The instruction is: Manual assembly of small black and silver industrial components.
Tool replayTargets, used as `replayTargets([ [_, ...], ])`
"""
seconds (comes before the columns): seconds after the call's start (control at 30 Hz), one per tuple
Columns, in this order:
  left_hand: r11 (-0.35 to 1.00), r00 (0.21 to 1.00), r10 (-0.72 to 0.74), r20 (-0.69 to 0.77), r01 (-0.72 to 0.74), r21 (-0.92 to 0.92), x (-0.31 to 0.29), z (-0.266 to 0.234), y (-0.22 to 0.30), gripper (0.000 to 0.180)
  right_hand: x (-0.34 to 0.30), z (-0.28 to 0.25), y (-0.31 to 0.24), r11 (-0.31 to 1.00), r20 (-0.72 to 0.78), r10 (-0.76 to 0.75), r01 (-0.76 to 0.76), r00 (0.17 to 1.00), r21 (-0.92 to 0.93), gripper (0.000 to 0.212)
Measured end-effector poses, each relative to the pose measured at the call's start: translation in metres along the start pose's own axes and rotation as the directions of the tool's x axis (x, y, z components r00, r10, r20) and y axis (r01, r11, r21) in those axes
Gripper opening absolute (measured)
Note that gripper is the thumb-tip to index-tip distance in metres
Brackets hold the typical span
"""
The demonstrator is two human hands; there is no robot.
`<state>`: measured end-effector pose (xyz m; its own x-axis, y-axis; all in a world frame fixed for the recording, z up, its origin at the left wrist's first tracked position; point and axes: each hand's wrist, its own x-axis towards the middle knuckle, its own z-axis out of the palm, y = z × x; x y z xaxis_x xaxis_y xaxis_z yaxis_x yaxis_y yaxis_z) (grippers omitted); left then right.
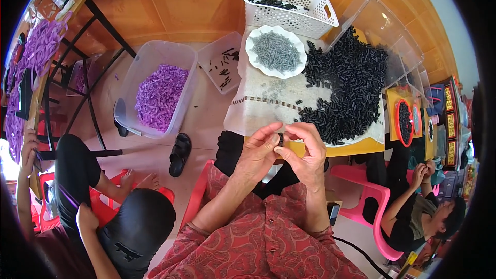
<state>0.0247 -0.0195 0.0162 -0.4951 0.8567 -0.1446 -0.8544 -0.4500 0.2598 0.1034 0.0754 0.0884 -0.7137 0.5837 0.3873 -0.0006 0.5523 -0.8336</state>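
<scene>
The left hand [260, 150] and the right hand [305, 147] meet just in front of the person, at the near edge of the table [356, 150]. Between them sits one small black piece [279, 139]. The left grip is pressed together, thumb and finger pinching the piece from the 9 o'clock side. The right grip is pressed on it too, from the 3 o'clock side, with the other fingers curled over the top. The fingertips of both hands touch or nearly touch around the piece.

At 1 o'clock from the hands lies a big heap of black pieces [346, 88] on a pale cloth [258, 103] that covers the table. At 12 o'clock stands a white plate [251, 54] with wavy edges, full of small grey pieces [275, 51]. Behind the plate is a white basket [289, 5] with holes in its walls. A clear plastic box [385, 26] lies tipped at 1 o'clock, touching the black heap.

At 10 o'clock, on the floor, is a clear tub [134, 80] full of purple pieces [160, 95]. Beside it is a clear lid [214, 57] with a few black bits on it. A black sandal [180, 153] lies at 9 o'clock.

At 3 o'clock is a round red tray [398, 124] holding black pieces. Flat boxes with red and gold fronts [450, 124] stand at the far right. Two other people sit nearby, one at 8 o'clock and one at 4 o'clock.
</scene>
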Motion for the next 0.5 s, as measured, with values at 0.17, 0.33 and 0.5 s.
replayTargets([
  [0.17, 1.0, 0.999, 0.01, 0.051, -0.01, -0.003, 0.001, -0.002, 0.002, 0.036, 0.001, -0.001, 0.001, 1.0, 0.116, -0.01, 0.008, 0.993, 0.024, 0.045],
  [0.33, 0.999, 1.0, 0.008, 0.015, -0.009, 0.036, 0.0, -0.005, 0.002, 0.039, -0.004, -0.002, 0.008, 0.998, 0.123, -0.002, -0.005, 0.992, 0.055, 0.041],
  [0.5, 0.996, 0.994, -0.04, 0.1, 0.033, 0.079, -0.001, 0.002, 0.01, 0.043, -0.004, -0.01, 0.009, 0.998, 0.129, 0.028, -0.035, 0.991, 0.053, 0.038],
])
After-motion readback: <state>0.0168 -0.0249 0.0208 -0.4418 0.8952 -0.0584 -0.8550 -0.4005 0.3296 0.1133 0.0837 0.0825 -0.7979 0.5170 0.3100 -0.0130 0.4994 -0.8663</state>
